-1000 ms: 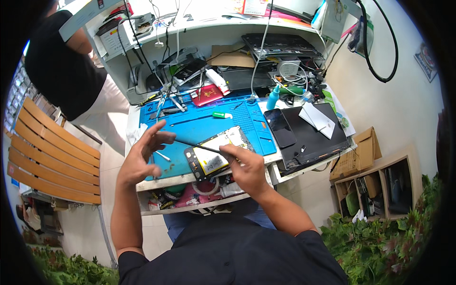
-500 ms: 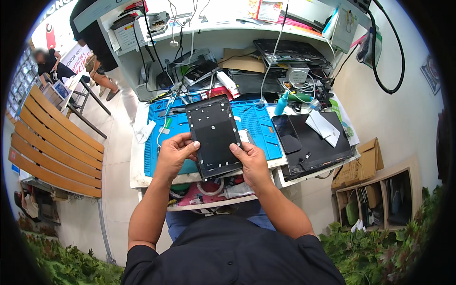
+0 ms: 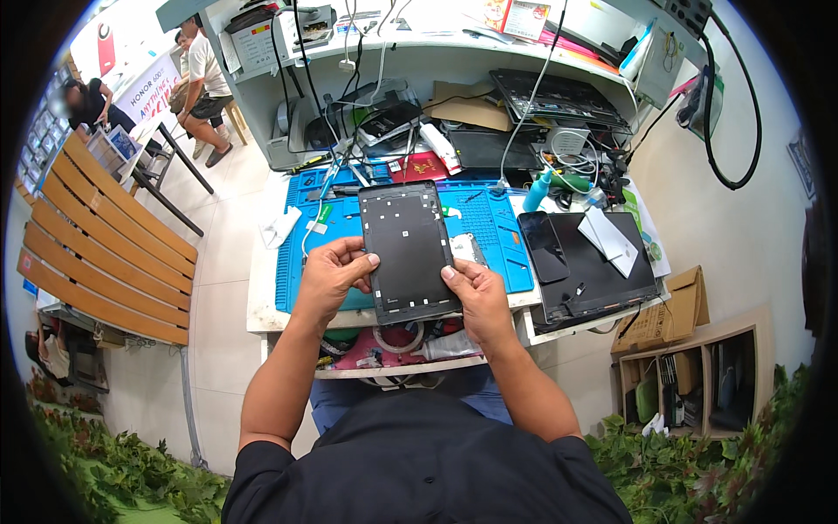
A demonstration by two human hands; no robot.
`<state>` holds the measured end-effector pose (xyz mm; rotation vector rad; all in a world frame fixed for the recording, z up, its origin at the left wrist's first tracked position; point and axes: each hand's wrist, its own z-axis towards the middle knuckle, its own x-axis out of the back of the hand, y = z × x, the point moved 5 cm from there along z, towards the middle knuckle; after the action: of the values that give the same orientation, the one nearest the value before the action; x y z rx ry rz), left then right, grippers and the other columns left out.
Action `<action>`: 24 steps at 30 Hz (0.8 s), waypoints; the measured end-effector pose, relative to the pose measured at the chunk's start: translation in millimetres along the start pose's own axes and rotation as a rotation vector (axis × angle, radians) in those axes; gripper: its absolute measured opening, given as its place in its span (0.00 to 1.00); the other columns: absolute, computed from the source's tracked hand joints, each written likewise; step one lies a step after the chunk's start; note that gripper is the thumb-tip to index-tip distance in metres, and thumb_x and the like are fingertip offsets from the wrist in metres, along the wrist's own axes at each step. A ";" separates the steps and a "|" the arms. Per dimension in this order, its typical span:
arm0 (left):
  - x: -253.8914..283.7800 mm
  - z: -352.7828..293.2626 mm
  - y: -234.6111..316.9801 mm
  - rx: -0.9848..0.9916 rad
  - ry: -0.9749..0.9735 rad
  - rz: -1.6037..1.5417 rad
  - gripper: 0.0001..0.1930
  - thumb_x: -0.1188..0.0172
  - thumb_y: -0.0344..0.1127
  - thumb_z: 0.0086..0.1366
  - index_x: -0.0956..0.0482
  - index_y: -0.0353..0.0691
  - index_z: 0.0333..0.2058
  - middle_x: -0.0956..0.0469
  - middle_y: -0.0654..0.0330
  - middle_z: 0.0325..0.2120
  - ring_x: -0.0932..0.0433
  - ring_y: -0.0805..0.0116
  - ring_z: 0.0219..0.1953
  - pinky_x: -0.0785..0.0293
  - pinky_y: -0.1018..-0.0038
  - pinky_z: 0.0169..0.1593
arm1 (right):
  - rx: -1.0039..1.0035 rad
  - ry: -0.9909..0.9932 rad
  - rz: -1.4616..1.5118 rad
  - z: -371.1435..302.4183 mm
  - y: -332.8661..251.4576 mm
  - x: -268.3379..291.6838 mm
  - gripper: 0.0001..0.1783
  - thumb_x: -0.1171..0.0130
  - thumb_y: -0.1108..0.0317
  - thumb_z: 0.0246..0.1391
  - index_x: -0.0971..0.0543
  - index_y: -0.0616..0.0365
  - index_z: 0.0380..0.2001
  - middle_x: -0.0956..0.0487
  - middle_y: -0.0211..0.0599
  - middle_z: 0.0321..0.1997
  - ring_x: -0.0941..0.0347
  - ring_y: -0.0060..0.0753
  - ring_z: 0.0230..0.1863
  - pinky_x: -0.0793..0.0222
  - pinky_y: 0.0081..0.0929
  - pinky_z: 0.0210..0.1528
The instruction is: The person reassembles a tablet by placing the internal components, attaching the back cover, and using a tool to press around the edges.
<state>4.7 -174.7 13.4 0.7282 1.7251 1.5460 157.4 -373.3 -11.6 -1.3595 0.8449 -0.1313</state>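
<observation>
Both hands hold a black tablet panel point(image 3: 406, 275), a thin rectangle with a raised rim and small white squares dotted over its face. My left hand point(image 3: 334, 278) pinches the left edge, thumb on the face and fingers behind. On the opposite edge, my right hand point(image 3: 480, 301) grips the lower part in the same way. The panel is held above the front of a blue repair mat point(image 3: 493, 229) and hides part of it. Beside my right hand, a silver metal part point(image 3: 468, 248) lies on the mat.
On the right, a black phone point(image 3: 543, 246) and white cards point(image 3: 608, 242) lie on a black laptop panel point(image 3: 602, 284). A blue bottle point(image 3: 536, 192) stands behind them. An open drawer point(image 3: 401, 371) juts out below the panel. Cables hang from the shelf point(image 3: 419, 48). Left is a slatted bench point(image 3: 105, 253).
The whole view has shifted, so the desk and its things sit farther right. Both hands keep their hold on the panel. More of a seated person shows in the background.
</observation>
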 end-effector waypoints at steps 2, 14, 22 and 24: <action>-0.2 -1.4 0.3 0.006 0.006 -0.017 0.20 0.28 0.30 0.72 0.16 0.25 0.57 0.11 0.60 0.34 0.15 0.78 0.30 0.19 0.80 0.32 | -0.001 0.003 0.003 -0.2 0.9 0.2 0.19 0.39 0.73 0.75 0.19 0.77 0.62 0.10 0.42 0.51 0.16 0.20 0.47 0.20 0.18 0.52; -7.6 -16.3 8.6 -0.030 -0.003 0.002 0.18 0.28 0.27 0.71 0.16 0.25 0.56 0.11 0.59 0.33 0.16 0.80 0.28 0.20 0.82 0.30 | 0.084 0.181 -0.270 23.2 -21.2 3.9 0.20 0.31 0.72 0.69 0.17 0.75 0.58 0.10 0.41 0.43 0.16 0.18 0.37 0.21 0.16 0.34; -18.4 -35.1 22.0 -0.070 0.003 0.040 0.17 0.29 0.23 0.70 0.16 0.25 0.56 0.13 0.59 0.32 0.19 0.82 0.25 0.20 0.82 0.27 | 0.108 0.216 -0.372 29.7 -17.2 11.8 0.11 0.27 0.68 0.66 0.09 0.69 0.41 0.11 0.34 0.31 0.18 0.18 0.28 0.21 0.19 0.28; -20.6 -37.0 24.1 -0.077 -0.002 0.048 0.17 0.29 0.22 0.70 0.17 0.25 0.55 0.13 0.60 0.31 0.19 0.82 0.25 0.20 0.82 0.28 | 0.108 0.234 -0.389 29.9 -13.6 12.2 0.10 0.27 0.69 0.66 0.09 0.68 0.39 0.12 0.34 0.30 0.19 0.18 0.27 0.22 0.19 0.27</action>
<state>-13.6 -210.0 41.6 0.7368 1.6479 1.6336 189.0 -359.4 -5.8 -1.4100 0.7441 -0.6398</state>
